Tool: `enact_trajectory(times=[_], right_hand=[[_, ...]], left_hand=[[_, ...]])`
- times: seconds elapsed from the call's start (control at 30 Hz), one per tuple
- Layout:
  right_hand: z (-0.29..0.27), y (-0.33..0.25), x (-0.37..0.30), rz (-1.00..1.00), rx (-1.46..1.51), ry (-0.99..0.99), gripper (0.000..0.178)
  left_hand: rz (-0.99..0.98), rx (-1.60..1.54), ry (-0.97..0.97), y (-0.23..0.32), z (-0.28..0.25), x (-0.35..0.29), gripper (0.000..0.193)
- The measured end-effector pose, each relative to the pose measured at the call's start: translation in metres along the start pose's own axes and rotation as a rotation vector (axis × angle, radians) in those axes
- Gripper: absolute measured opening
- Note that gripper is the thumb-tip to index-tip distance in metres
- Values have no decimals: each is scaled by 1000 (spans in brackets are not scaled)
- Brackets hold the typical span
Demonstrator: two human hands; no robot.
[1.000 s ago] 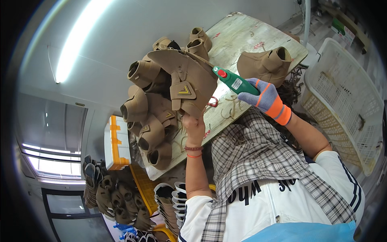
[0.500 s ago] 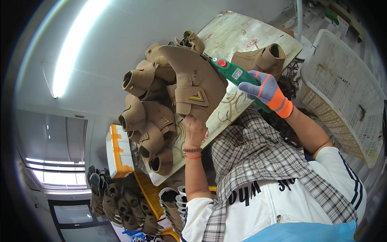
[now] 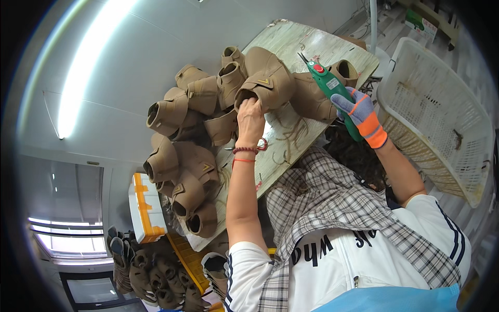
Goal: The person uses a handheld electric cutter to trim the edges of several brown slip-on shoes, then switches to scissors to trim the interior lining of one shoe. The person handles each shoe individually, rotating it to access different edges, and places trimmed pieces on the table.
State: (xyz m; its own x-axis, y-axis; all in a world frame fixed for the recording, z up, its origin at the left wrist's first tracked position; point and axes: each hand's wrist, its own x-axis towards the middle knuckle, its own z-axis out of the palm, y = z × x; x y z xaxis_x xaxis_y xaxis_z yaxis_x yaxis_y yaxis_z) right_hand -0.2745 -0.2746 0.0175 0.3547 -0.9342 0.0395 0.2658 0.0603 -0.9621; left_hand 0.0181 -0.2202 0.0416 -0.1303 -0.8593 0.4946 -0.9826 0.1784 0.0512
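Observation:
My bare left hand (image 3: 251, 122) grips a tan shoe upper (image 3: 270, 78) by its collar, with the fingertips hidden inside the opening. A strap with a yellow V mark crosses this upper. In my right hand (image 3: 359, 117), which wears a grey and orange glove, is a green handheld electric cutter (image 3: 327, 82) with a red button. Its narrow blades point away from me, apart from the held upper. Behind and left of the cutter, another tan upper (image 3: 312, 99) lies on the table. Something with a red loop (image 3: 263, 144), partly hidden, lies beside my left wrist.
Several more tan uppers (image 3: 193, 179) are heaped along the left of the worktable (image 3: 288, 39), with thin trimmed strips (image 3: 291, 132) scattered on it. A white plastic basket (image 3: 431, 119) stands at the right. At lower left are a white and orange box (image 3: 147, 208) and piled shoes (image 3: 156, 275).
The held upper has moved farther away and turned, its collar now facing me. My right hand has shifted right with the cutter, whose blades have come away from the upper.

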Motion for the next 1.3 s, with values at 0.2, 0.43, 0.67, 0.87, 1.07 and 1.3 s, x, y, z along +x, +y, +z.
enact_trajectory(times=[0.2, 0.43, 0.67, 0.87, 1.07, 1.3], right_hand=[[2, 3, -3, -2, -85, -21, 46], [31, 11, -21, -341, -496, -126, 56], [52, 8, -34, -757, -815, -279, 61], [53, 5, -39, -775, -871, -357, 61], [60, 0, -47, -807, -806, -389, 62], [71, -3, -52, -779, -725, -404, 62]], left_hand=[[-452, -674, 78, -8, -12, -2, 18], [-696, -1559, 650, -12, -115, -45, 28], [-851, -2172, 643, -61, -140, -123, 30], [-884, -2432, 518, -61, -130, -142, 27], [-946, -2393, 570, -55, -117, -137, 23], [-919, -2240, 671, -25, -111, -126, 28]])
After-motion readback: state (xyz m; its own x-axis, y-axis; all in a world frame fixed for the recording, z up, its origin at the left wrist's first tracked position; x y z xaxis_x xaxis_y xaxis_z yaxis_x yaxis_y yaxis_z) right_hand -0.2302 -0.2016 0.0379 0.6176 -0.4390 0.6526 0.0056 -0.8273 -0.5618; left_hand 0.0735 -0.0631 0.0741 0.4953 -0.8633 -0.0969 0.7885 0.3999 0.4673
